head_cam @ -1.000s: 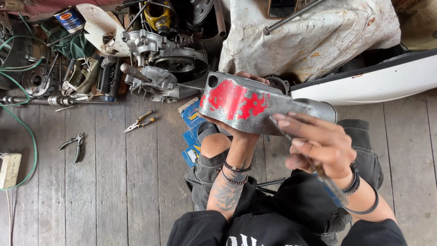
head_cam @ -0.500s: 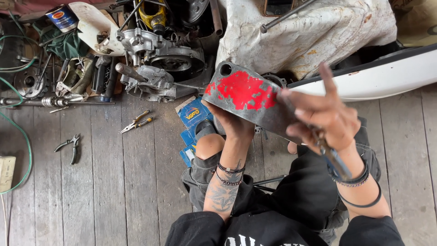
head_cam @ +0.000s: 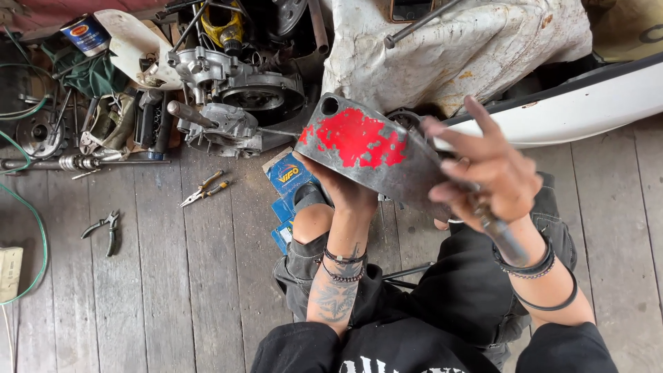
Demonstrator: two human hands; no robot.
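Person sitting on the plank floor [head_cam: 173,290], propping a grey metal cover [head_cam: 376,155] with flaking red paint above the knees. Left hand [head_cam: 345,190] is gripping its underside, tilting the face upward for access. Right hand [head_cam: 494,173] is closing on a dark-handled tool [head_cam: 501,235], fingers partly splayed, blurred. Engine parts [head_cam: 228,97] are crowding the far edge; pliers [head_cam: 103,228] are lying apart, leaving open boards leftward.
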